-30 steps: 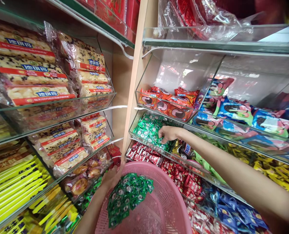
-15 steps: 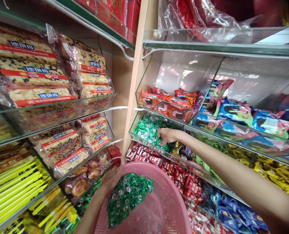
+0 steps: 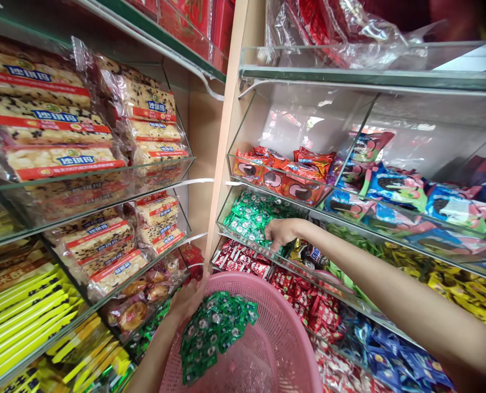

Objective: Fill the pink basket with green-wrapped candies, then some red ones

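Observation:
A pink plastic basket point(image 3: 286, 327) with a perforated wall stands low in front of me. A heap of small green-wrapped candies point(image 3: 216, 333) covers its left side, with bare pink bottom to the right. My left hand point(image 3: 185, 301) is closed on the basket's left rim, its fingers partly hidden. My right hand point(image 3: 283, 232) reaches into a clear shelf bin with a layer of green-wrapped candies point(image 3: 247, 213). Its fingers are curled down onto the candies near the bin's front edge. Whether any candy is in them is hidden.
Glass shelf edges point(image 3: 349, 82) run above my right arm. A wooden post point(image 3: 223, 142) divides the two shelf sides. Packaged pastries point(image 3: 66, 158) fill the left shelves. Red-wrapped sweets point(image 3: 243, 257), orange packets point(image 3: 304, 166) and blue packets point(image 3: 398, 188) lie around the right bin.
My right hand has shifted slightly down toward the bin's front edge, fingers still curled. The left hand and the basket stay in place.

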The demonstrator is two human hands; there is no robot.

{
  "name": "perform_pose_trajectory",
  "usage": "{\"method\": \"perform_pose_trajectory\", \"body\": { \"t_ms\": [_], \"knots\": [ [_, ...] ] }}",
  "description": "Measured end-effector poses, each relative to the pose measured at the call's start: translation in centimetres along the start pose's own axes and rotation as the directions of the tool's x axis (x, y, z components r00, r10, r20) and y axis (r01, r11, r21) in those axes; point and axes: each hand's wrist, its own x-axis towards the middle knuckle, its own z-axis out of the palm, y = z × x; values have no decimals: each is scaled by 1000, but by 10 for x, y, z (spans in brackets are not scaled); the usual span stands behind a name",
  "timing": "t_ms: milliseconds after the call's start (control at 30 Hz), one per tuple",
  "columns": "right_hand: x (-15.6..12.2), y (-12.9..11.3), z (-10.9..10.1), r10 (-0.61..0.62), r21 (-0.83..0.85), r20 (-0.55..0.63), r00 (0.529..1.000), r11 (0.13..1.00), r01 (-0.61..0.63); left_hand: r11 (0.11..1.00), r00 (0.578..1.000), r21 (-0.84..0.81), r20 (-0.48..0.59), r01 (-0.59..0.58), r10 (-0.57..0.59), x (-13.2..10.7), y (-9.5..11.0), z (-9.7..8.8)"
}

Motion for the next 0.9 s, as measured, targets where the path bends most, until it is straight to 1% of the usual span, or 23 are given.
{"method": "perform_pose_trajectory", "body": {
  "t_ms": [67, 167, 233, 367, 467, 567, 667, 800, 900],
  "knots": [
    [1, -2, 2, 14, -52, -20, 1000, 999, -15, 1000, 1000, 1, 1, 9, -9, 0, 0, 0],
    [-2, -4, 3, -28, -106, -61, 998, 994, 21, 1000, 1000, -24, -5, 13, -14, -1, -1, 0],
    [-3, -5, 4, -50, -108, -69, 996, 993, 43, 999, 1000, -34, -8, 12, -12, -2, -1, 0],
    [-4, -5, 4, -33, -93, -62, 998, 995, 27, 1000, 1000, -6, -15, 0, 0, -1, -1, 0],
    [-5, -5, 4, -13, -10, -72, 997, 1000, 12, 1000, 999, 20, -30, -15, 15, -1, -1, 0],
    [-6, -4, 5, 27, 160, -64, 998, 987, -16, 999, 999, 29, -35, -30, 31, -2, -1, -1],
    [-8, -3, 7, 11, 279, -87, 996, 960, 14, 1000, 999, 8, -29, -30, 30, -4, -1, -2],
    [-9, -2, 9, -15, 283, -116, 993, 958, 47, 1000, 1000, 3, -21, -8, 8, -5, -2, -3],
    [-8, -2, 9, -32, 276, -123, 992, 959, 65, 1000, 1000, 3, -14, -16, 16, -4, -2, -2]
  ]
}}
